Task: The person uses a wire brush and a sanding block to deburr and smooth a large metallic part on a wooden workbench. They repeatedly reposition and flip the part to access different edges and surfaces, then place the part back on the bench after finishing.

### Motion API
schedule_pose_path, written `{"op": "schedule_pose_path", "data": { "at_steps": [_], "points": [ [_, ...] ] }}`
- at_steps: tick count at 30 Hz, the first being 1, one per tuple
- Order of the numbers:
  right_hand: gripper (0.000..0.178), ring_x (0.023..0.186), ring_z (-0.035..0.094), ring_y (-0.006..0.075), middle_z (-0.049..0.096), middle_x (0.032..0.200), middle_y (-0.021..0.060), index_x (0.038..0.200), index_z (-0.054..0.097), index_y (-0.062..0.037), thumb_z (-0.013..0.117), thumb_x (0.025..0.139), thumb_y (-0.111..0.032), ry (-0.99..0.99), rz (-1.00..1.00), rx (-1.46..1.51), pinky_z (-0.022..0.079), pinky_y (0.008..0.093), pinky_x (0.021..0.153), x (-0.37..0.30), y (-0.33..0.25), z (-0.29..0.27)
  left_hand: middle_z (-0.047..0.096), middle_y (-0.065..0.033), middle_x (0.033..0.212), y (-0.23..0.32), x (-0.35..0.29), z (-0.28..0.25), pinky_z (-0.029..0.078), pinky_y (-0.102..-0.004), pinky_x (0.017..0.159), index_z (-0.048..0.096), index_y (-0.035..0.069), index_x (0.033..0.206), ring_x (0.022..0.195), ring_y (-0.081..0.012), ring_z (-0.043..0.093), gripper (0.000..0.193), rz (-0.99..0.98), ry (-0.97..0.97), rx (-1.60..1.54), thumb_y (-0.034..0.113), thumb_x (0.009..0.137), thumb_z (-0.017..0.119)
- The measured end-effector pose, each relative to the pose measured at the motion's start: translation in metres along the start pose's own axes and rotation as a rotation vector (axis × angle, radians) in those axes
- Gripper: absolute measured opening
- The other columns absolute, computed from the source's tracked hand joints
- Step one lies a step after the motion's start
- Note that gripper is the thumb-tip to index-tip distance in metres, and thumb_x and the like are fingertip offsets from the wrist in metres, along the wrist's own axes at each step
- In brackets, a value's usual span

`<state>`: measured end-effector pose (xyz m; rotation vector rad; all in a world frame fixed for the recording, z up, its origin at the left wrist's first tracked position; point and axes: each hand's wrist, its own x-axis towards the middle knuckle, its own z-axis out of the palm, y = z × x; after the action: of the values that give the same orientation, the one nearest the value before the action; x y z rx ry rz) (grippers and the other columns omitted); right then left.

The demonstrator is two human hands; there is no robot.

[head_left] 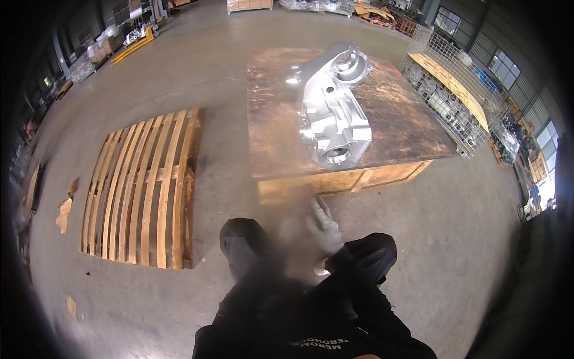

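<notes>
A large silver cast-metal housing (336,122) with round bored openings stands on a brown wooden crate top (394,119). My right hand (326,229), in a pale glove, is low between my knees, just short of the crate's near side. Its fingers stretch forward and nothing shows in them. Beside it, a hazy smear covers a pale blurred shape (293,232) that may be my left hand; its fingers cannot be made out. Both hands stay apart from the metal housing.
A slatted wooden pallet (143,191) lies on the floor at the left. Behind the crate on the right stands a wire mesh cage (445,99) of metal parts with a wooden board on it. A yellow pallet jack (136,45) is far left. Torn cardboard (64,215) lies beyond the pallet.
</notes>
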<state>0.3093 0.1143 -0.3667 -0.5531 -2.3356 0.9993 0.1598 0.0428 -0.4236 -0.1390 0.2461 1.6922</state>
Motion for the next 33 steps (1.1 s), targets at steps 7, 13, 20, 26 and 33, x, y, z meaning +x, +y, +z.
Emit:
{"op": "schedule_pose_path", "data": {
  "at_steps": [7, 13, 20, 26, 33],
  "points": [
    [0.086, 0.159, 0.037, 0.0387, 0.031, 0.175, 0.0229, 0.172, 0.031, -0.0122, 0.075, 0.098, -0.015, 0.001, 0.206, 0.079, 0.039, 0.0382, 0.125, -0.005, -0.039, -0.015, 0.067, -0.0067, 0.115, -0.005, -0.014, -0.011, 0.053, -0.0353, 0.099, 0.068, 0.005, 0.131, 0.109, -0.0191, 0.063, 0.032, 0.354, 0.164, 1.115, 0.024, 0.116, 0.046],
    [0.08, 0.156, 0.043, 0.0283, 0.041, 0.171, 0.0171, 0.17, 0.031, -0.0018, 0.07, 0.101, -0.014, 0.001, 0.323, 0.944, 0.039, 0.0364, 0.124, -0.007, -0.022, -0.038, 0.068, -0.0133, 0.134, -0.002, -0.022, 0.023, 0.051, -0.0381, 0.108, 0.064, 0.004, 0.141, 0.124, -0.0247, 0.064, 0.044, 0.079, 0.153, 1.12, 0.035, 0.116, 0.047],
    [0.071, 0.151, 0.046, 0.0243, 0.047, 0.167, 0.0145, 0.17, 0.031, 0.0009, 0.061, 0.109, -0.02, 0.193, 0.496, 0.901, 0.037, 0.0349, 0.123, 0.002, -0.013, -0.039, 0.069, -0.0237, 0.139, -0.009, -0.025, 0.098, 0.052, -0.043, 0.11, 0.063, 0.008, 0.147, 0.13, -0.0359, 0.066, 0.056, 0.318, 0.284, 1.848, 0.048, 0.108, 0.061],
    [0.072, 0.115, 0.067, 0.0269, 0.064, 0.153, 0.0097, 0.16, 0.053, -0.0085, 0.075, 0.091, -0.008, 0.43, -0.018, -0.063, 0.056, 0.0389, 0.098, 0.029, -0.026, -0.063, 0.077, -0.0197, 0.124, 0.024, -0.009, 0.138, 0.059, -0.0404, 0.094, 0.069, 0.004, 0.137, 0.11, -0.0299, 0.076, 0.04, 0.378, 0.014, 2.159, 0.025, 0.103, 0.068],
    [0.064, 0.09, 0.063, 0.0254, 0.066, 0.15, 0.0007, 0.147, 0.068, -0.0197, 0.065, 0.083, -0.012, 0.189, -0.482, -0.87, 0.056, 0.0381, 0.077, 0.096, 0.019, -0.151, 0.078, -0.0177, 0.114, 0.067, 0.024, 0.281, 0.061, -0.0363, 0.083, 0.072, 0.002, 0.125, 0.09, -0.0254, 0.077, 0.026, 0.984, -0.032, 2.045, 0.015, 0.104, 0.065]
  ]
}}
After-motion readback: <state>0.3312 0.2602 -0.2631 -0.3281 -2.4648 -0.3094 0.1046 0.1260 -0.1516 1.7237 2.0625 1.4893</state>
